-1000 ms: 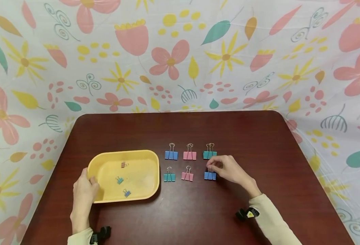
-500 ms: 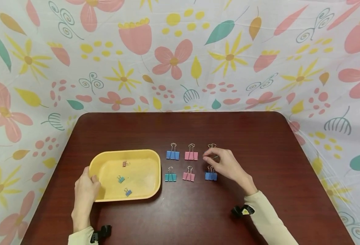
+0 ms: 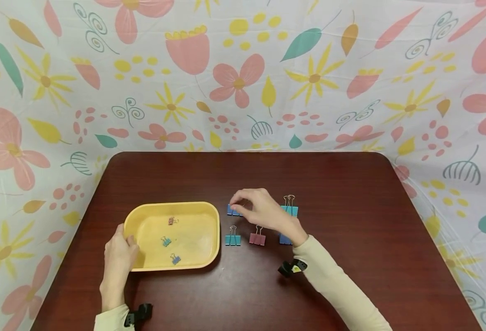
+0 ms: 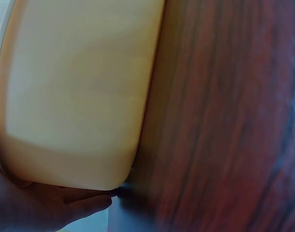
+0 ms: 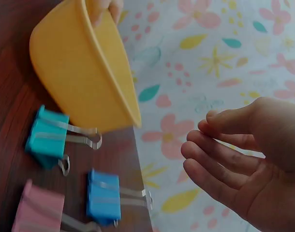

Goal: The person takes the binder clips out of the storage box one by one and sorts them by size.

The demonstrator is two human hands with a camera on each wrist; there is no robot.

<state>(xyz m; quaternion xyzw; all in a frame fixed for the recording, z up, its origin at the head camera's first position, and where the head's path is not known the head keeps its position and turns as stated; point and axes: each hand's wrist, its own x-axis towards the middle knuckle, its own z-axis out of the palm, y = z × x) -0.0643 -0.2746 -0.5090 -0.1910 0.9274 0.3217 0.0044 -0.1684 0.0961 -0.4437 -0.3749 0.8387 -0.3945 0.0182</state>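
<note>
My left hand grips the left end of a yellow plastic tray, thumb over the rim. Inside lie a small pink binder clip, a teal one and a blue one. Empty and loosely bent, my right hand hovers over the back row, by a larger blue binder clip; the right wrist view shows this blue clip apart from the fingers. Behind the hand, the back pink clip is hidden. A teal clip ends that row.
The front row has a teal binder clip, a pink one and a blue one partly covered by my right wrist. Beneath everything is a dark red-brown table. A flower-print cloth hangs behind it.
My right hand has moved left from the right-hand clips, past the back teal clip, to the back blue one. The left hand stays on the tray. The camera view has shifted slightly.
</note>
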